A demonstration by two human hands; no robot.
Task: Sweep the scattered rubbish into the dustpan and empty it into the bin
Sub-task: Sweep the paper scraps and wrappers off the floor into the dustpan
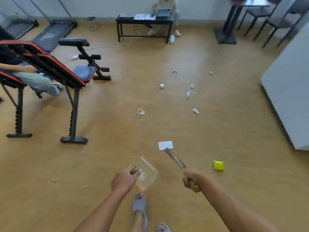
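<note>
Rubbish well ahead, spread over mid-floor (217, 123): crumpled paper scraps (188, 94), a curled strip (141, 112), a yellow piece (218, 165) off to the right. Could go wrong easily: light scraps likely to skitter past a fast brush stroke, or slide under a pan lip held off the floor. Left hand (124, 180), grip clamped on the clear dustpan (147, 173), held low and tilted. Right hand (190, 179), grip wrapped round the brush handle (175, 160), arm out, white brush head (165, 145) forward. Bin not visible.

No legible text. Pale marking on treadmill deck (48, 36) too blurred; papers on table (142, 16) unreadable.
</note>
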